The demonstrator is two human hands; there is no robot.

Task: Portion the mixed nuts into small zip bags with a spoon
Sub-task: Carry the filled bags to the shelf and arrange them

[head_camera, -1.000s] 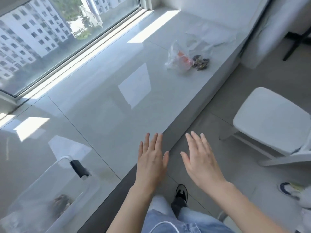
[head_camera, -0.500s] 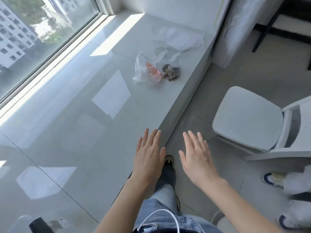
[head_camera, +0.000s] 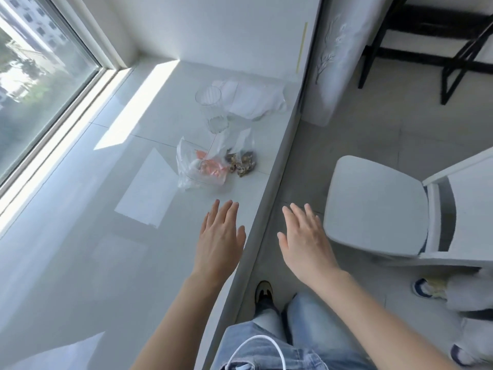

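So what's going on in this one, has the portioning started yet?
Not yet, by the look of it. The person stands at a glossy white ledge with both hands out flat, holding nothing: left hand over the ledge, right hand past its edge. Ahead lie a clear plastic bag, a small bag of mixed nuts beside it, and an empty glass. No spoon is visible.

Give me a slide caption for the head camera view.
Both open hands, left hand and right hand, reach toward bagged nuts on the windowsill.
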